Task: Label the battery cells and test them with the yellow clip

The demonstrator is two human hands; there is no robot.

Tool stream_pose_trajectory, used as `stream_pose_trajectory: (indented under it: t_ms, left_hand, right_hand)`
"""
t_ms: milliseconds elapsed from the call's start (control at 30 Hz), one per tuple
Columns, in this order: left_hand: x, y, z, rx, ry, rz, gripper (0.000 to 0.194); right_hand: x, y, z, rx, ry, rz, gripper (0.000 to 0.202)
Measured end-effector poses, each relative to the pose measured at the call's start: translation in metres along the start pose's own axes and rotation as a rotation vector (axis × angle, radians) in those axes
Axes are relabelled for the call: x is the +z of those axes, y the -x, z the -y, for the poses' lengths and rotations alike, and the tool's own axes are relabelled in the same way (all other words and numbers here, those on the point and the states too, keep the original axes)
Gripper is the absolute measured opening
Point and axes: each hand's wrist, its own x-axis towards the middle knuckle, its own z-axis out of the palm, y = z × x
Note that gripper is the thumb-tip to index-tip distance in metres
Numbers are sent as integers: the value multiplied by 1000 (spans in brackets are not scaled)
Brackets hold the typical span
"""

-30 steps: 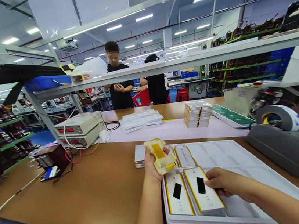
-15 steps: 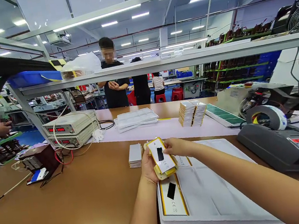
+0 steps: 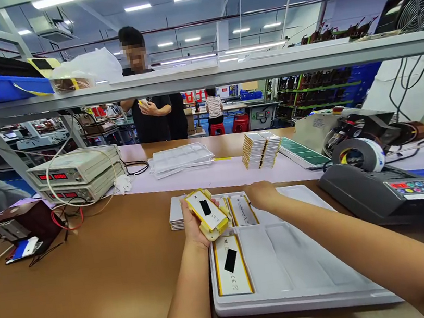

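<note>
My left hand [image 3: 194, 224] is wrapped round a cream holder with a white, yellow-edged battery cell [image 3: 207, 212] on it, a black patch on its face. My right hand [image 3: 261, 195] is at the top edge of another cell [image 3: 243, 210], which lies in an upper compartment of the white tray [image 3: 306, 301]. Its fingertips are small and partly hidden, so their grip is unclear. Another cell with a black patch [image 3: 231, 264] rests in the tray's lower left compartment.
A stack of cells [image 3: 176, 214] stands left of the tray, and a taller one [image 3: 260, 150] behind it. White trays [image 3: 181, 158], power supplies [image 3: 75, 173] and a black tape dispenser [image 3: 375, 194] are around. A person [image 3: 148, 110] stands beyond the bench.
My right hand has left the held cell and moved right to the cell in the tray. My left hand still holds its holder. The view has shifted, and the person beyond has raised a hand.
</note>
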Motion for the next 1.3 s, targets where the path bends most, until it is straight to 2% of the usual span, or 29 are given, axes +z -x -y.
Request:
stream_pose_trajectory:
  t_ms: [100, 200, 333, 433, 500, 600, 667, 733, 800, 867, 900, 967, 1033, 1100, 1167, 1233, 1300]
  left_hand:
    - [-3, -1, -1, 10, 16, -9, 59]
    - [-3, -1, -1, 11, 20, -7, 60]
    - [0, 0, 0, 12, 11, -25, 62]
    - [1, 1, -1, 9, 15, -53, 63]
    - [0, 1, -1, 4, 26, -50, 65]
    - [-1, 1, 0, -9, 45, 0, 67]
    - [0, 1, 2, -37, 50, 48, 70]
    - [-1, 1, 5, -62, 43, 89, 75]
    - [-2, 0, 7, -71, 31, 109, 78]
    - [-3, 0, 7, -58, 23, 117, 79]
    - [-3, 0, 7, -52, 22, 127, 79]
    - [-3, 1, 6, -56, 25, 170, 83]
    - [-2, 3, 5, -50, 35, 214, 85]
    - [-1, 5, 3, -19, 41, 238, 80]
    - [-2, 7, 0, 30, 34, 255, 71]
    - [-4, 8, -2, 50, 12, 275, 60]
    - [-6, 9, -3, 59, -34, 247, 44]
  right_hand:
    - [2, -3, 2, 32, -74, 27, 27]
    - [2, -11, -7, 110, -198, 106, 17]
    - [6, -15, -13, 168, -431, 253, 41]
    - [8, -10, -11, 140, -575, 321, 29]
    - [4, -8, -11, 124, -641, 308, 18]
    - [-14, -8, -10, 70, -760, 194, 14]
    - [-27, -9, -1, -41, -915, 127, 17]
    - [-36, -9, 16, -178, -1035, 131, 17]
    - [-40, -7, 37, -295, -992, 184, 16]
    - [-44, -2, 52, -372, -800, 197, 16]
    - [-46, 2, 56, -382, -671, 160, 18]
    - [-52, 13, 54, -326, -422, 3, 28]
    - [-55, 25, 40, -227, -281, -164, 35]
    - [-51, 35, 19, -151, -265, -233, 39]
    - [-35, 42, -3, -96, -301, -187, 39]
    - [-11, 44, -21, -48, -338, -127, 37]
    - [16, 43, -32, -8, -378, -115, 36]
